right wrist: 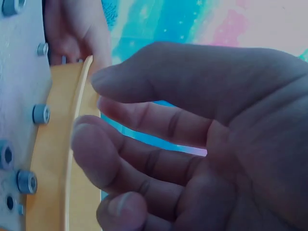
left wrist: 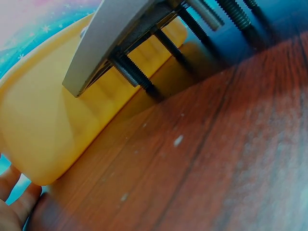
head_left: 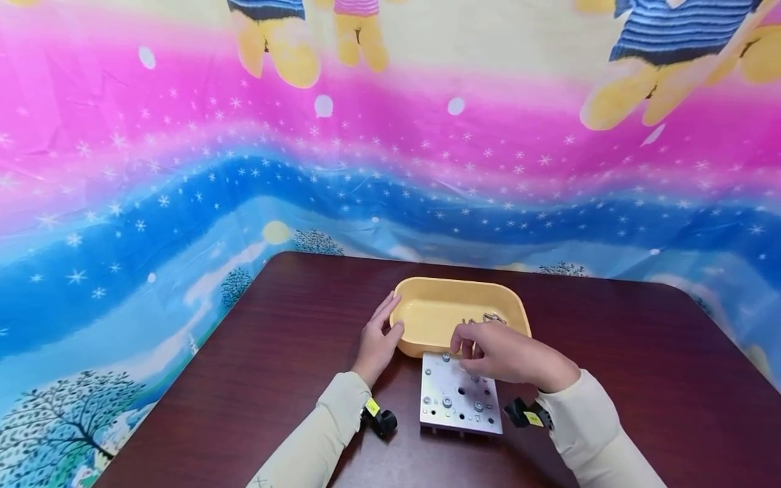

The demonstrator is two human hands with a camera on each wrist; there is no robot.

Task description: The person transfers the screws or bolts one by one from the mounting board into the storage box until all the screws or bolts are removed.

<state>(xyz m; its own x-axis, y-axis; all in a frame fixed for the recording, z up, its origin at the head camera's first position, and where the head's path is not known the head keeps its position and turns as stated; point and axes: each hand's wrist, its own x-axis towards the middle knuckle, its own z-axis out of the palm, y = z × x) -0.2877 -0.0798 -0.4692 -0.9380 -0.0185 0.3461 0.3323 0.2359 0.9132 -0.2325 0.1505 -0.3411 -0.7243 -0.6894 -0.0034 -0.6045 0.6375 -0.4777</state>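
A yellow plastic bin stands on the table. My left hand rests against its left side, fingers fairly straight along the outer wall and thumb near the front corner. In front of the bin, a silver metal plate stands raised on threaded bolts. Several socket-head bolts sit in its holes. My right hand hovers over the plate's far right part by the bin's front rim. Its fingers are loosely bent, thumb apart from them, with nothing visible between. Several thin, bent metal pieces lie in the bin's right part.
The dark red-brown wooden table extends around the bin and plate. A printed cloth hangs behind it and along its left side. Both wrists wear small black cameras.
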